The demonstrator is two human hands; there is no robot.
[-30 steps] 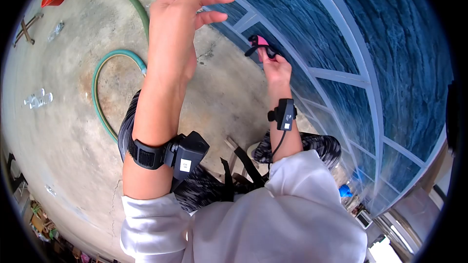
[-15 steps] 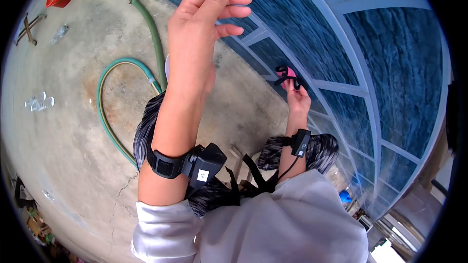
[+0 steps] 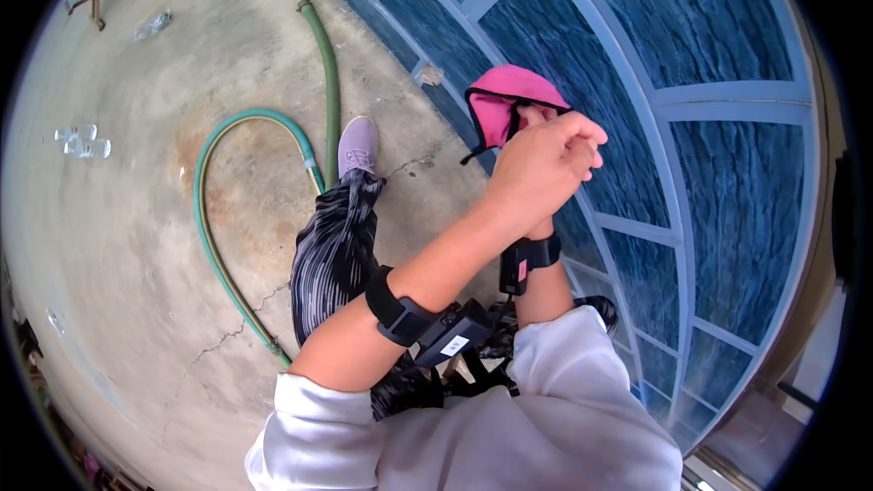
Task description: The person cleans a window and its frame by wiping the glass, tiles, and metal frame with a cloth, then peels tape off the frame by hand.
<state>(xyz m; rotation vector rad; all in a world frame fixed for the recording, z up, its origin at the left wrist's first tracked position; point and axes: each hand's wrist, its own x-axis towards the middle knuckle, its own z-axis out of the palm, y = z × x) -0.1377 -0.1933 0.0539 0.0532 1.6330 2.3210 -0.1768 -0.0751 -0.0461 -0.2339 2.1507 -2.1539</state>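
While the pink cloth (image 3: 516,84) is held up in front of the blue wall (image 3: 600,55), its black strap (image 3: 474,155) dangles free at the lower corner and could catch on a finger or twist. The fingers of the right hand (image 3: 537,115) appear pinched on the cloth's edge; the rest of that hand is hidden. A grip that small could let the cloth slip or fold over. The left hand (image 3: 540,164) crosses in front, its fingers bent; whether it touches the cloth cannot be told. This overlap blocks the view and could cause a fumble. Both arms carry strapped black boxes, one at the right wrist (image 3: 513,271) and one on the left forearm (image 3: 455,333); crossed arms could knock them. A dropped cloth could land on the concrete floor (image 3: 427,200) and pick up dirt. The hose (image 3: 331,82), beside the shoe (image 3: 358,147), is a trip hazard.
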